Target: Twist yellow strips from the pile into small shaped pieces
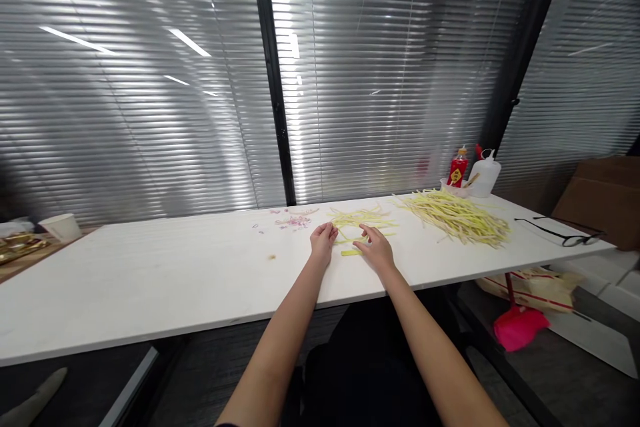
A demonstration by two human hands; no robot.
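My left hand (324, 240) is closed, fingertips pinched together on a thin yellow-green stalk (345, 241) that runs toward the other hand. To its right, my right hand (378, 249) hovers low over the table, thumb and forefinger apart at the stalk's far end. A short bright green piece (351, 253) lies just below, between the hands. Just beyond both hands spreads a loose small pile of pale yellow stalks (364, 216). Pinkish peelings (297, 221) are scattered to the left of it.
A large heap of yellow-green stalks (457, 217) covers the right part of the white table (165, 273). Behind it stand a red bottle (457, 171) and a white squeeze bottle (485, 175). Eyeglasses (573, 239) rest near the right edge. A paper cup (61, 228) is far left.
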